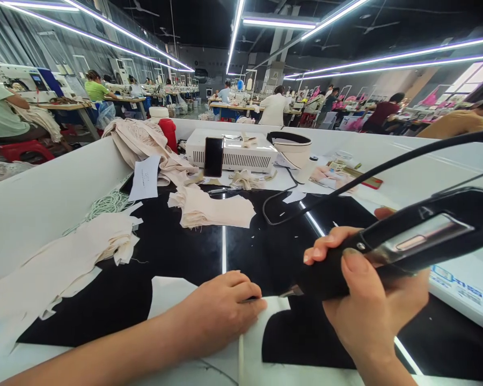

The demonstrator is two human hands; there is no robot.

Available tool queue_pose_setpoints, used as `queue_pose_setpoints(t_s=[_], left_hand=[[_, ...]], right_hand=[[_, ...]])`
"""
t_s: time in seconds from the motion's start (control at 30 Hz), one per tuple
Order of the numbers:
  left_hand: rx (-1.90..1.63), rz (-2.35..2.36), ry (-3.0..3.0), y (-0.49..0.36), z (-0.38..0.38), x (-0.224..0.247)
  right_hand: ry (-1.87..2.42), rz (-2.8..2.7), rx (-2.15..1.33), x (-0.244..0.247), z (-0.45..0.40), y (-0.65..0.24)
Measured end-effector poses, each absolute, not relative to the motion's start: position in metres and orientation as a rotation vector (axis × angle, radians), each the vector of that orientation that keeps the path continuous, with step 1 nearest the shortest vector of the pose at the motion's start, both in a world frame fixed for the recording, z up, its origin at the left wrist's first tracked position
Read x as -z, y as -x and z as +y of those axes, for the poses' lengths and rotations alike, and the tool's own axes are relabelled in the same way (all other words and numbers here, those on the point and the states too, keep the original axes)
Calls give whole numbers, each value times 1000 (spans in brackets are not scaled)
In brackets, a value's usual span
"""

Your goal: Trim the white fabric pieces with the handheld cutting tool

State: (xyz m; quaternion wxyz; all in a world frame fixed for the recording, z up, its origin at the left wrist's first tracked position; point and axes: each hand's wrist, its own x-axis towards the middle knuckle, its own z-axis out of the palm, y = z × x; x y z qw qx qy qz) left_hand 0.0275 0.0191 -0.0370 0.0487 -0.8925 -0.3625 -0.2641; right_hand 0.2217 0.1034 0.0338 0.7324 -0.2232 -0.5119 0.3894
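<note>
My right hand (370, 305) is wrapped around a thick black corded handheld power tool (418, 230) with a silver panel. Its small metal tip (293, 291) points left, close to the corner of a pale fabric piece (279, 304). On that fabric rests my left hand (225, 313), fingers bent and pressed together. A thin dark item shows between thumb and forefinger, too little of it to name. Below the hand a narrow pale strip (241, 359) runs down the fabric toward me.
Fabric stacks lie at left (64, 262) and centre (215, 209) on the black tabletop (165, 246). Behind stand a white vented box (241, 153) and a phone (213, 156). The tool's black cord (334, 193) loops across the right. White partitions (36, 225) border the table; people sew beyond.
</note>
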Motion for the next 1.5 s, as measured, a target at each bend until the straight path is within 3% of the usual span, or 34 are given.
queue_pose_setpoints(t_s=[1.5], left_hand=[[889,-1119,2753,-25,18,34]], right_hand=[[454,-1166,-937,-32,84,-224]])
